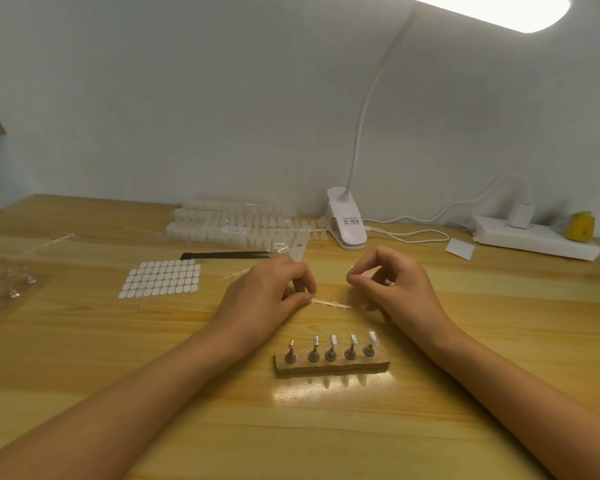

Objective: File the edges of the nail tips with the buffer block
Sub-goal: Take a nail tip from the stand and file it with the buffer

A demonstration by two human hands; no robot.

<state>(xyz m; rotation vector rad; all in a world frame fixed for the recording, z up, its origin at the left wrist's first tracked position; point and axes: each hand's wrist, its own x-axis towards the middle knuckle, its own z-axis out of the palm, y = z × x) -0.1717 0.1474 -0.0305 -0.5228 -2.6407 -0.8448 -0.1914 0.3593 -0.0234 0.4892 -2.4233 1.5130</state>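
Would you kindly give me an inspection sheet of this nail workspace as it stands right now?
Surface: wooden table, lamp glare in front of the stand.
Job's things: wooden stand with five tipped holders; clear strip; small pink item, possibly the buffer block.
Clutter: sticker sheet, black tweezers, pile of nail tip strips, white card, plastic bag.
Grippers: left hand pinches the clear strip; right hand pinches the pink item.
Cables: white cable from clip lamp to power strip.
Surroundings: white wall, lit lamp head overhead.
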